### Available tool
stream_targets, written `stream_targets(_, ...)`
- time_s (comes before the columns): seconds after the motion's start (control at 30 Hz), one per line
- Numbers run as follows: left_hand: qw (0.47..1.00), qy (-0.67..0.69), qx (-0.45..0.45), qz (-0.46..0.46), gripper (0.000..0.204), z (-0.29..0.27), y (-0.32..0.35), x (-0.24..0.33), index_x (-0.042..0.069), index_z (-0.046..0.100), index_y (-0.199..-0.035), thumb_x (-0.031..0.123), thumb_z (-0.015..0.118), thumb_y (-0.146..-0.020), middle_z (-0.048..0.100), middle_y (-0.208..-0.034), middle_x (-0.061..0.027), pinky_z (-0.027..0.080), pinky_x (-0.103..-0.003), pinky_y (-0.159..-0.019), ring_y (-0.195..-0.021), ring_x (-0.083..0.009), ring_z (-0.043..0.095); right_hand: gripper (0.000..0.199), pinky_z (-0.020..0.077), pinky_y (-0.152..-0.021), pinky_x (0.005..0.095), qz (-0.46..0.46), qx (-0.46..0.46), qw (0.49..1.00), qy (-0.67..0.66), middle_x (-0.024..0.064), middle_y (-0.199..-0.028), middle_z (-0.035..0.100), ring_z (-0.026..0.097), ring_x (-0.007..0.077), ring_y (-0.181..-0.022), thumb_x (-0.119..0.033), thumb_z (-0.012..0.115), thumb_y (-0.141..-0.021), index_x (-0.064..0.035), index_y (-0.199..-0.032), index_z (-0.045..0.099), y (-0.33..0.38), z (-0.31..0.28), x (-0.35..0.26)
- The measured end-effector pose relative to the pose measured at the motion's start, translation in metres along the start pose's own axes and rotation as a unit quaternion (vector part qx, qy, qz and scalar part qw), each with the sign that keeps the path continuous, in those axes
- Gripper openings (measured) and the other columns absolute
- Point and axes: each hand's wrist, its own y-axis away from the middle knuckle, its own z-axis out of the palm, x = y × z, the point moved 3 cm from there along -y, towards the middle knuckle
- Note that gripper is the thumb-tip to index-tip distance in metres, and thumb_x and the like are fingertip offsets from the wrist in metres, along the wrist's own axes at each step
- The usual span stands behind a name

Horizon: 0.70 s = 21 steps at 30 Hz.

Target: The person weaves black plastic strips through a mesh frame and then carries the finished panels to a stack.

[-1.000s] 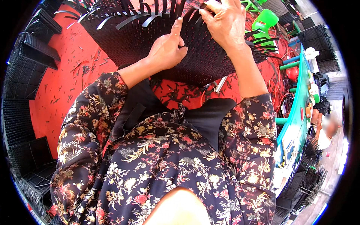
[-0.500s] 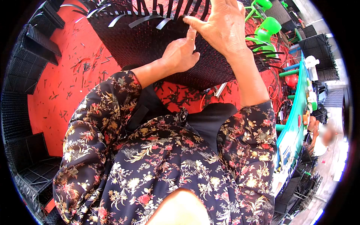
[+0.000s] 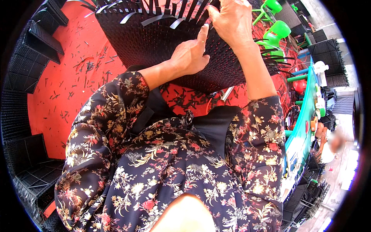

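A black woven panel (image 3: pixel 154 42) leans in front of me, loose flat strips (image 3: pixel 158 19) sticking out along its upper edge. My left hand (image 3: pixel 190 56) rests against the weave, index finger stretched up toward that edge and thumb apart; I see nothing held in it. At the upper edge, my right hand (image 3: pixel 234 23) has its thumb bent in beside a black strip (image 3: pixel 201 11) and appears to pinch it. The right fingertips are partly cut off by the picture's top.
Cut strip scraps litter the red floor (image 3: pixel 83 96). Black woven furniture (image 3: pixel 42 40) lines the left. On the right stand green chairs (image 3: pixel 276 34) and a long teal-edged table (image 3: pixel 305 116) with small items; a person (image 3: pixel 328 150) is beyond it.
The panel has shifted slightly right in view. My right hand has moved up and its thumb has drawn in; my left hand has moved slightly right along the weave.
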Motion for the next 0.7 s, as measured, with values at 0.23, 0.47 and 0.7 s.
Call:
stream_targets(0.23,0.996,0.075,0.018,-0.038,0.085,-0.009,0.021,-0.008,-0.009,0.014,-0.138,0.012,0.064,-0.073,0.063,-0.082,-0.0151,0.048,-0.043,-0.073,-0.079,-0.0351,0.061,0.023,0.0422,-0.069,0.0412,-0.002,0.016,1.0,-0.022,0.0075,-0.074,0.059,0.059,0.0278,-0.075,-0.002,0.061,-0.068,-0.0086,-0.089,0.053,0.003,-0.001,0.007)
stream_targets(0.47,0.996,0.046,0.067,-0.026,0.087,-0.013,0.014,-0.015,-0.002,0.007,-0.142,0.004,0.063,-0.076,0.063,-0.084,-0.0119,0.05,-0.032,-0.062,-0.061,-0.0211,0.061,0.024,0.0422,-0.068,0.0415,0.003,0.021,1.0,-0.007,0.0079,-0.073,0.058,0.059,0.0284,-0.074,0.0,0.061,-0.067,-0.0078,-0.088,0.053,0.007,-0.003,0.007)
stream_targets(0.7,0.998,0.025,0.025,-0.046,0.084,-0.012,0.0,-0.016,-0.009,0.01,-0.138,0.015,0.061,-0.076,0.063,-0.084,-0.0162,0.048,-0.044,-0.076,-0.081,-0.0363,0.061,0.033,0.0429,-0.075,0.0425,0.004,0.006,1.0,0.023,0.01,-0.085,0.059,0.058,0.0302,-0.083,-0.006,0.067,-0.065,-0.0097,-0.096,0.056,0.003,-0.01,0.002)
